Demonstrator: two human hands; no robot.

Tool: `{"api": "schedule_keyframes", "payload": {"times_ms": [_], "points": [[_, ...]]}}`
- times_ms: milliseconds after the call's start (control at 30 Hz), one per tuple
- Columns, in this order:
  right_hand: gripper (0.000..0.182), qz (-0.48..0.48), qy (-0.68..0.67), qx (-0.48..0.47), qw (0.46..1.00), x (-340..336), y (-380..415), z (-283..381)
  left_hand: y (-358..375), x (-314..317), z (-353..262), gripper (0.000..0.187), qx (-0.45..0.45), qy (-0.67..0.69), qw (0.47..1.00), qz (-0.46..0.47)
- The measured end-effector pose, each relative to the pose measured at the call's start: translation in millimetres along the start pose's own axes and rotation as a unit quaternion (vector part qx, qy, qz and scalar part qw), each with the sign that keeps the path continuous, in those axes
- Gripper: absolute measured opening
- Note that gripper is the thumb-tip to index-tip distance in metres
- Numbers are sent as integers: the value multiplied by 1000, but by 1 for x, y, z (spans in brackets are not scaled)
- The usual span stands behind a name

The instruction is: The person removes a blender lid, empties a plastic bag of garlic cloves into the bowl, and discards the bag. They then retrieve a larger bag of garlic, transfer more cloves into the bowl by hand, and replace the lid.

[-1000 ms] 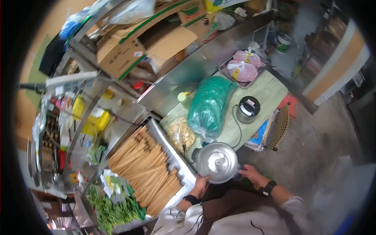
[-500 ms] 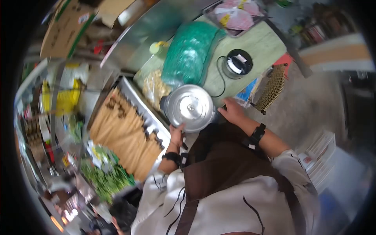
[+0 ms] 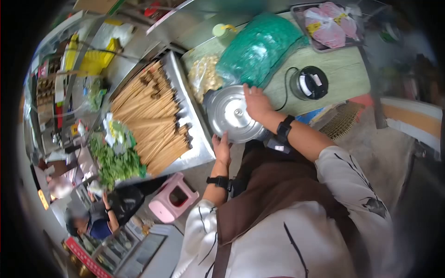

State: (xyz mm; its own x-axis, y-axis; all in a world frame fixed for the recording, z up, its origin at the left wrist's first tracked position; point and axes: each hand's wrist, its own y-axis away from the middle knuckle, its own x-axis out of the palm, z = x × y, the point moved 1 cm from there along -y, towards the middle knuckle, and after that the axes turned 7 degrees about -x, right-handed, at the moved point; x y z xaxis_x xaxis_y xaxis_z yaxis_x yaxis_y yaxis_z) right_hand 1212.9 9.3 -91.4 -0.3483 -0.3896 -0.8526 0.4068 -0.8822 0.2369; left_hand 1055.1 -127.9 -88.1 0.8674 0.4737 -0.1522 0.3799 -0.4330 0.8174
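A round metal pot with a shiny lid and dark side handles stands at the front edge of the greenish tabletop. My left hand holds the pot's near rim, with fingertips against the metal. Across the lid's right edge lies my right hand, its fingers stretched out. Just behind the pot is a large green plastic bag. To its left sits a clear bag of pale yellowish pieces. A black-and-silver round appliance with a cord stands to the right.
Many thin wooden sticks lie on a metal counter at left, beside leafy greens. A tray of pink bags stands at the back. On the floor are a pink stool and a woven seat. Another person works lower left.
My right hand has moved from the pot's right side up onto the lid's edge. My left hand stays at the near rim. The view has turned, bringing the pink stool into sight.
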Motion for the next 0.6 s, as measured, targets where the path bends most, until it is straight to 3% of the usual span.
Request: {"api": "schedule_keyframes", "payload": {"times_ms": [100,167,233,367,400,500,533,567,600], "points": [[67,-8,-33,17,999,-12,-4,1,-13,-5,6,69,-10,58,998,31],[65,-34,-61,-32,997,-34,9,5,-22,-15,16,64,3,118,990,78],[65,-47,-72,-38,996,-46,12,8,-6,-12,4,71,-2,114,989,94],[62,-123,-197,-32,972,-95,28,5,2,-14,-3,72,-24,153,987,52],[62,-216,-189,-48,957,-92,28,-9,1,-15,-4,71,-26,151,987,49],[64,-300,-339,8,892,-141,44,-53,-7,-18,-2,68,18,70,997,29],[66,-347,-345,63,870,-166,53,-68,5,-12,-13,58,48,1,999,1],[65,-372,-329,81,864,-174,62,-100,14,-3,-21,53,135,-101,985,-34],[64,-342,-448,156,812,-170,65,-144,19,6,-25,48,214,-199,953,-75]]}}
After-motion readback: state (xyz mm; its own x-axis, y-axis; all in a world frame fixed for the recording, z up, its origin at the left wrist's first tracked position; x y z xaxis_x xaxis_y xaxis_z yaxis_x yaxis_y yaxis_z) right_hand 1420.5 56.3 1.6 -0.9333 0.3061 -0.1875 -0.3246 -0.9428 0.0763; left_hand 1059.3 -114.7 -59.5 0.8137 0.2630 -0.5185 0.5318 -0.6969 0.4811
